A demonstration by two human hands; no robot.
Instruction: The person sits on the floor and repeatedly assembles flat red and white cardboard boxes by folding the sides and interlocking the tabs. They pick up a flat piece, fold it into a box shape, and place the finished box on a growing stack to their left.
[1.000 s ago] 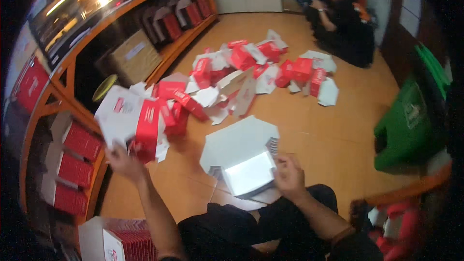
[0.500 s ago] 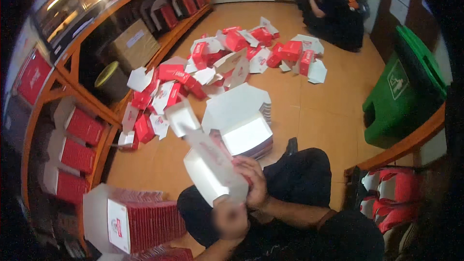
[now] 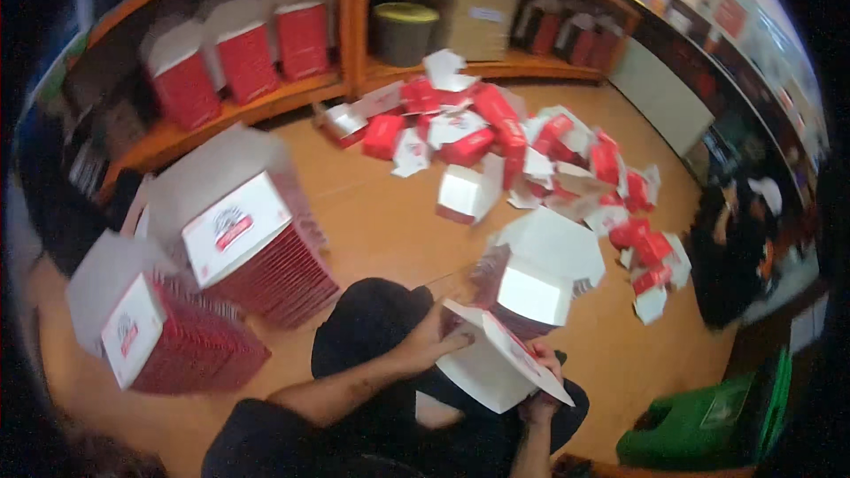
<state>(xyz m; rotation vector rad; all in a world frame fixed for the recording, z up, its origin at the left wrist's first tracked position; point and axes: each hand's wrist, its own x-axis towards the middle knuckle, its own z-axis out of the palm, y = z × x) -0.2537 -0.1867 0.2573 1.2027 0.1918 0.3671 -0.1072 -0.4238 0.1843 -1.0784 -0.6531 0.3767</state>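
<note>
I sit on the floor and hold a red-and-white folded paper food box [image 3: 485,370] over my lap. Its plain white inside faces up. My left hand [image 3: 428,342] grips the box's left edge, thumb on the inside. On the opposite side my right hand [image 3: 537,407] closes around it, partly hidden behind a raised flap. Just beyond the box stands a stack of nested boxes [image 3: 536,294] with lids folded back. Two taller red stacks, a nearer one [image 3: 199,350] and a farther one [image 3: 274,274], stand at my left.
A loose heap of red and white boxes [image 3: 465,146] spreads across the floor ahead. Orange shelving [image 3: 350,80] behind it carries box stacks, a dark bucket [image 3: 405,40] and a brown carton [image 3: 478,26]. Another person [image 3: 739,248] sits at the right, beyond a green bin [image 3: 686,425].
My view has swung left, bringing the two floor stacks more fully into sight. The held box has tilted and turned, and my left hand has shifted to its left edge.
</note>
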